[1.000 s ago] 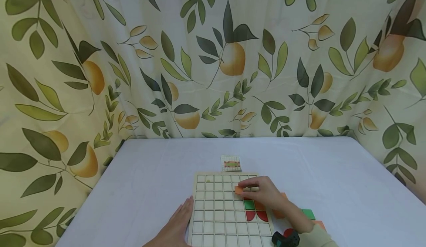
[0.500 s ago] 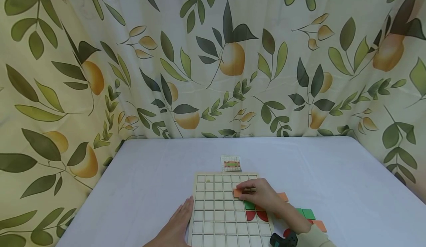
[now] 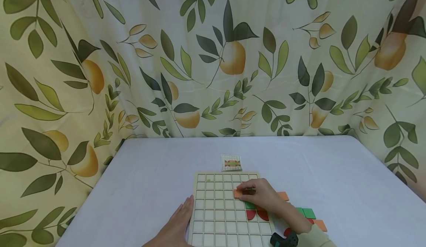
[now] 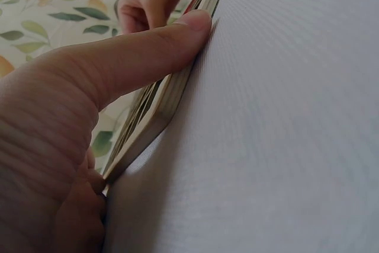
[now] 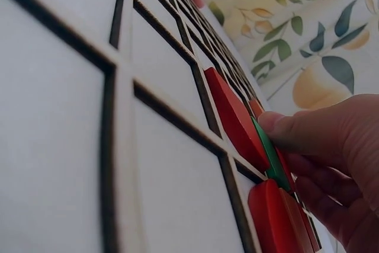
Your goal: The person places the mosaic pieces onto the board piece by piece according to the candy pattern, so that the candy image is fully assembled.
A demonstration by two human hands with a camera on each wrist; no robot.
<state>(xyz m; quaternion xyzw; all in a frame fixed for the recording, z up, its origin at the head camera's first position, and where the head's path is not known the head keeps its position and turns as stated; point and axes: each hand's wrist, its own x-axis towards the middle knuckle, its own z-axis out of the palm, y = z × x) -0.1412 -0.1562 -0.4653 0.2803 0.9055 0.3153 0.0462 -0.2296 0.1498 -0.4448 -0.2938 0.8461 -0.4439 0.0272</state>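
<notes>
My right hand (image 3: 261,195) pinches an orange square tile (image 3: 237,193) low over the far right part of a pale wooden grid board (image 3: 213,216). Just nearer to me, a green tile (image 3: 249,205) and two red rounded tiles (image 3: 250,215) sit in the grid; more orange lies partly under the hand. In the right wrist view, the thumb (image 5: 290,128) is beside the green tile (image 5: 269,152) and the red tiles (image 5: 237,119). My left hand (image 3: 176,221) rests along the board's left side with fingers straight. Its thumb (image 4: 148,54) lies over the board's edge (image 4: 151,125).
A small card (image 3: 231,163) with a red, orange and green pattern on a grid lies beyond the board. To the right are a loose orange tile (image 3: 283,196), green tiles (image 3: 308,213) and another orange tile (image 3: 320,225). A leafy curtain (image 3: 213,91) hangs behind the white table (image 3: 159,165).
My right hand has lowered slightly towards me with the orange tile, which now lies nearly level with the grid. More loose tiles show past the right forearm. The left hand stays put.
</notes>
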